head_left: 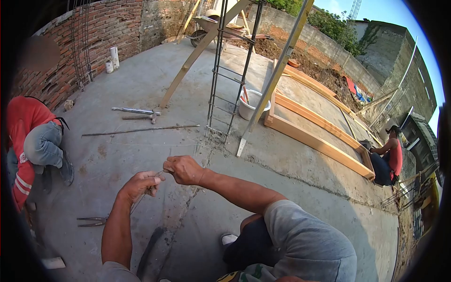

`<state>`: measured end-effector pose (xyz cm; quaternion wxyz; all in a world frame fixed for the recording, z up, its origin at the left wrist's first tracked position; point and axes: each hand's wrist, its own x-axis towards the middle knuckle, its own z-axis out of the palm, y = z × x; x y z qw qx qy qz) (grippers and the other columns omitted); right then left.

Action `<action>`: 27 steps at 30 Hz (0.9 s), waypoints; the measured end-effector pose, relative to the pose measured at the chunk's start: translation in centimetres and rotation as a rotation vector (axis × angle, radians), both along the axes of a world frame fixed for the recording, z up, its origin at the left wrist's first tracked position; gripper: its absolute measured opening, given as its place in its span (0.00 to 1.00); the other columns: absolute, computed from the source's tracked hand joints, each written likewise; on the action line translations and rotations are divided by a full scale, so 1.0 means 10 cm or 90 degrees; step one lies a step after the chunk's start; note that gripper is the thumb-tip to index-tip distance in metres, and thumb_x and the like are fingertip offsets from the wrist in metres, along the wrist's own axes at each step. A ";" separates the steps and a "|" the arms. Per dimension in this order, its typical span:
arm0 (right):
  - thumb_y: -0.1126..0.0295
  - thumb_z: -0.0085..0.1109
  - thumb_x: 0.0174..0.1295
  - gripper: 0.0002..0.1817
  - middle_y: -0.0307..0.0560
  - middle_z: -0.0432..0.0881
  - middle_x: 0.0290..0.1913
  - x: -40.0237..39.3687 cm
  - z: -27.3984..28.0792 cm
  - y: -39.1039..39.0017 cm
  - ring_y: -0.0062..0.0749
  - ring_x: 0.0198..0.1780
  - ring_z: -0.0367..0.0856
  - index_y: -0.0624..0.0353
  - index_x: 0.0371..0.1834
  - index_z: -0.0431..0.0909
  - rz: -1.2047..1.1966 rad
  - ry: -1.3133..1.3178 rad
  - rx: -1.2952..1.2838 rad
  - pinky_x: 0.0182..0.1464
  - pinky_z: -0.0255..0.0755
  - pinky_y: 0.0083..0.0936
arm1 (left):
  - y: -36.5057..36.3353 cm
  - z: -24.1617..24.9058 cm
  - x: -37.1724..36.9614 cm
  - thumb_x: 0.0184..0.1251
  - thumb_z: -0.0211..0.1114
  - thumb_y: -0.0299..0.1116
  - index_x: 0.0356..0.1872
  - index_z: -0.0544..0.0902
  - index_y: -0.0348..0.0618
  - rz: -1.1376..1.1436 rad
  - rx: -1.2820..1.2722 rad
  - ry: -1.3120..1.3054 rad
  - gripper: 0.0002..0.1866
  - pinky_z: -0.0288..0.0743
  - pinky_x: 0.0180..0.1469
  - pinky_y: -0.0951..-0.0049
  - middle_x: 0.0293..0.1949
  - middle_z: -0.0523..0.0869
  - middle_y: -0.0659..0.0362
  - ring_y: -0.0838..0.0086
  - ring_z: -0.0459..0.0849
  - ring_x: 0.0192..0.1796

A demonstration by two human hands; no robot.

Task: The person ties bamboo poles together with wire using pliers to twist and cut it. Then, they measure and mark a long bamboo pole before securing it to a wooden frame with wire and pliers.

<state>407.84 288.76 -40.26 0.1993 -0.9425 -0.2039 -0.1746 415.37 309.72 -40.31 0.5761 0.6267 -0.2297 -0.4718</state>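
My left hand (141,184) is closed in a pinch on a thin wire (136,204), part of which hangs below the fingers. Close beside it, my right hand (184,170) is closed on the same wire, the strand spanning the small gap between both hands. Most of the wire inside the fingers is hidden. On the concrete floor by my left forearm lies a pair of pincers (92,221), its jaw end partly behind the arm. Beyond my hands, a steel bar (141,130) lies on the floor.
Hammers (136,113) lie farther out. A rebar column (230,80), a slanted timber prop (277,70), a white bucket (253,104) and a wooden frame (319,136) stand ahead. One person (35,141) crouches at left; another (390,157) sits at right. A wheelbarrow (211,26) is behind.
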 end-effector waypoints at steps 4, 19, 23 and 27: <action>0.71 0.56 0.57 0.04 0.53 0.79 0.30 0.09 -0.03 -0.20 0.54 0.34 0.78 0.59 0.28 0.74 -0.038 -0.031 0.042 0.35 0.72 0.44 | 0.08 0.09 0.02 0.60 0.67 0.39 0.55 0.77 0.41 -0.065 0.059 -0.036 0.23 0.75 0.38 0.76 0.33 0.79 0.64 0.78 0.78 0.33; 0.71 0.55 0.60 0.04 0.50 0.78 0.30 0.15 -0.02 -0.29 0.51 0.35 0.80 0.56 0.33 0.79 -0.106 0.030 -0.035 0.37 0.74 0.41 | 0.23 -0.21 0.10 0.64 0.55 0.65 0.51 0.83 0.45 0.038 0.166 -0.169 0.33 0.63 0.23 0.76 0.22 0.79 0.60 0.80 0.67 0.18; 0.73 0.54 0.60 0.04 0.49 0.78 0.30 0.11 0.04 -0.18 0.49 0.35 0.80 0.54 0.36 0.78 -0.088 -0.012 -0.064 0.36 0.74 0.40 | 0.22 -0.21 0.14 0.66 0.52 0.65 0.52 0.84 0.48 0.020 0.194 -0.202 0.32 0.67 0.26 0.72 0.21 0.76 0.61 0.76 0.67 0.20; 0.74 0.55 0.60 0.07 0.47 0.81 0.34 0.12 0.00 -0.20 0.48 0.36 0.81 0.53 0.39 0.80 -0.047 0.002 -0.071 0.37 0.75 0.38 | 0.25 -0.25 0.12 0.66 0.54 0.61 0.52 0.84 0.48 0.002 0.195 -0.264 0.29 0.69 0.29 0.71 0.24 0.79 0.61 0.76 0.71 0.23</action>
